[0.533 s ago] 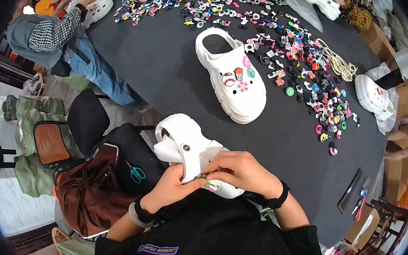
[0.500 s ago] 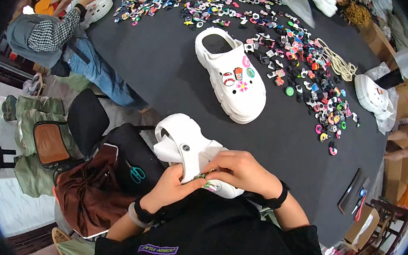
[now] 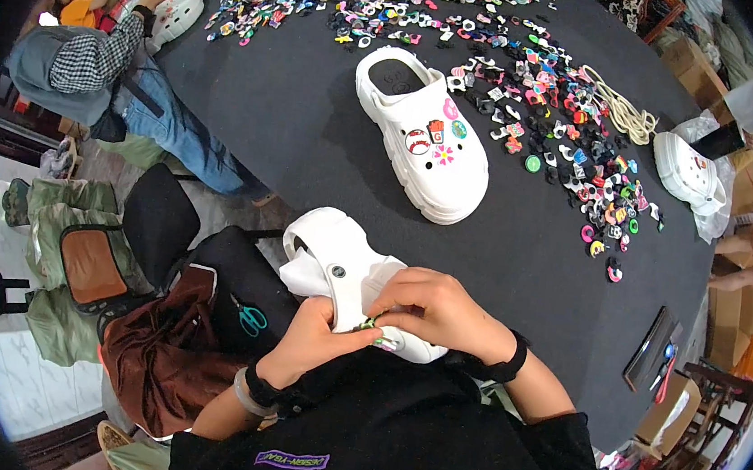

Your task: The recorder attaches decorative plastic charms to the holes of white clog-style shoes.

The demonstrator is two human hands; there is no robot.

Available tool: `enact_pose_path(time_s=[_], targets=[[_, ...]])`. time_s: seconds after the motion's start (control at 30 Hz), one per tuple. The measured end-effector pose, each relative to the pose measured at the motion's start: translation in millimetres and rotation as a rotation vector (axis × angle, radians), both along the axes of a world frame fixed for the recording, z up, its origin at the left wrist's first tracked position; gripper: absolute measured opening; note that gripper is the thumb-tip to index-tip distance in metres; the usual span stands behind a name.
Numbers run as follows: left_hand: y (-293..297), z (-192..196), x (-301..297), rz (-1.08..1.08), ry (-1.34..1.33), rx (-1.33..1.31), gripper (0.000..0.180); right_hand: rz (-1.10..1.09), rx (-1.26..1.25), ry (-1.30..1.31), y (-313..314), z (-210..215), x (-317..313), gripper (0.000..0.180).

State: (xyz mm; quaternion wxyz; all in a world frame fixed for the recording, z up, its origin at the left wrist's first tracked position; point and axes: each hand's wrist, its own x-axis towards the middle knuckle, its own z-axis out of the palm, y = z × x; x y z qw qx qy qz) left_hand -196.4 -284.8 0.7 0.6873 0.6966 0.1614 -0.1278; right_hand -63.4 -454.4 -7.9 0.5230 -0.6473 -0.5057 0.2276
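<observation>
White clog (image 3: pixel 346 273) held against the person's lap at the near edge of the black table (image 3: pixel 305 128), its long axis running from upper left, where the heel strap lies, to lower right, toe under the hands. The left hand (image 3: pixel 316 342) cups it from below to steady it; the right hand (image 3: pixel 442 309) closes over the toe, fingers apparently pinching a small green charm (image 3: pixel 371 324). Beyond lie a decorated clog (image 3: pixel 422 135) and loose charms (image 3: pixel 568 127).

Toe of white clog (image 3: pixel 346 273), at six o'clock, hidden beneath left hand (image 3: pixel 316 347) and right hand (image 3: pixel 442 312); small charm (image 3: pixel 370 325) between fingertips too small to identify; scattered charms (image 3: pixel 576 136) at one o'clock indistinct.
</observation>
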Motion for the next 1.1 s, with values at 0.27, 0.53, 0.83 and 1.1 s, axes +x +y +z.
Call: enact_pose_path(time_s=[0.27, 0.53, 0.83, 1.1], targets=[[-3, -7, -3, 0.043, -0.017, 0.069, 0.020, 0.061, -0.097, 0.186, -1, 0, 7, 0.025], [-8, -5, 0, 0.084, -0.077, 0.101, 0.018, 0.038, -0.064, 0.331, -3, -4, 10, 0.033], [3, -1, 0, 0.024, 0.129, -0.089, 0.018, 0.038, -0.034, 0.276, -2, -7, 6, 0.028], [8, 0, 7, -0.040, 0.195, -0.104, 0.025, 0.042, -0.028, 0.286, -2, -14, 8, 0.026]])
